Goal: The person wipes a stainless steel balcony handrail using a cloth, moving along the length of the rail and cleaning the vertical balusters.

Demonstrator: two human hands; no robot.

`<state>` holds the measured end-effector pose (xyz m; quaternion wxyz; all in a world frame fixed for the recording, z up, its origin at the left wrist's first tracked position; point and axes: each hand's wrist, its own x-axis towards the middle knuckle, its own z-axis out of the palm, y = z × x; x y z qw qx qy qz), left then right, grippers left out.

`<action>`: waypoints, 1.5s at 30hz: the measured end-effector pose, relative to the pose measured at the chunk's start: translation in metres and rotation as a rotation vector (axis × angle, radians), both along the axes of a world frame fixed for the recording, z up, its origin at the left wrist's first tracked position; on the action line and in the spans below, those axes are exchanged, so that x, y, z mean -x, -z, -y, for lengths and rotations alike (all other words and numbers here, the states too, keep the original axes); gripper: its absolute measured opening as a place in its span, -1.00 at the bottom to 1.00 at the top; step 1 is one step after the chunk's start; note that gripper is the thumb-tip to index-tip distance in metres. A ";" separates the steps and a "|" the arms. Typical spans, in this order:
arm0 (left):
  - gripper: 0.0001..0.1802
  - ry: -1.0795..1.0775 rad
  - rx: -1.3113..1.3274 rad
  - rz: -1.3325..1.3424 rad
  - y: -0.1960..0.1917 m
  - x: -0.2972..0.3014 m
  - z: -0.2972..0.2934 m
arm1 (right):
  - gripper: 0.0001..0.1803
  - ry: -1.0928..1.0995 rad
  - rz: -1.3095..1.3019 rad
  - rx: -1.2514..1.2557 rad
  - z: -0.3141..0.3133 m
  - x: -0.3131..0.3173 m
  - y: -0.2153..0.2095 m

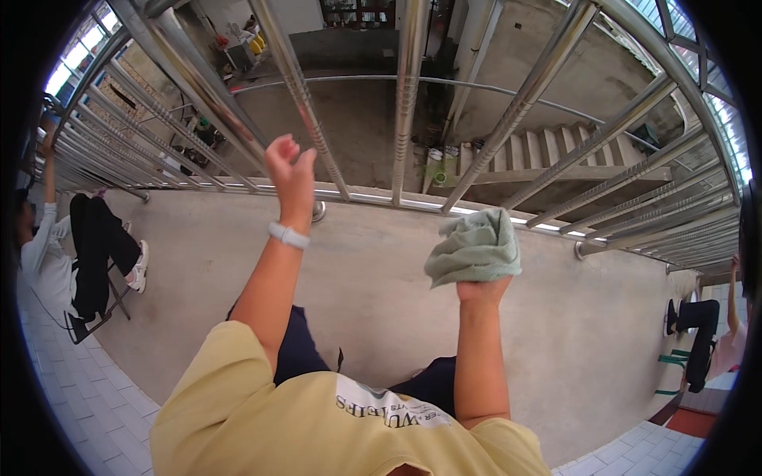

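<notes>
Right of centre in the frame, the right hand (pixel 483 292) holds a pale green, soft fabric cloth (pixel 476 250), bunched into folds; the cloth hides the fingers, so the exact grip cannot be told. The cloth sits directly above the right wrist in the frame, has no clear long axis, and drops a loose corner toward the lower left. Left of centre, the left hand (pixel 291 163) is raised, with fingers partly curled, thumb set apart, and no object visible in it; a white wristband (pixel 289 235) encircles its wrist. The left hand is well apart from the cloth, so the right hand is the nearer one. Governing relation: the shiny, round-barred metal railing (pixel 406 103) lies above the cloth in the frame, its bars fanning toward the upper edge. The cloth's upper edge overlaps the railing's lower rail in view; contact cannot be confirmed. The left hand likewise overlaps the bars, contact undetermined. Below the railing extends a pale grey concrete floor (pixel 373 270). Beyond the bars, at upper right, stands a grey concrete staircase (pixel 548 151). At the far left sits a person in a light top (pixel 51 254).
</notes>
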<state>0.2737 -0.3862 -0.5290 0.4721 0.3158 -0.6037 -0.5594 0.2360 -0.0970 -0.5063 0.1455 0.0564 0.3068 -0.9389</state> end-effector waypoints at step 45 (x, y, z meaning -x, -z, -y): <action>-0.47 0.363 -0.035 -0.145 0.009 0.051 0.001 | -0.66 0.466 -1.303 -1.468 0.143 0.084 0.049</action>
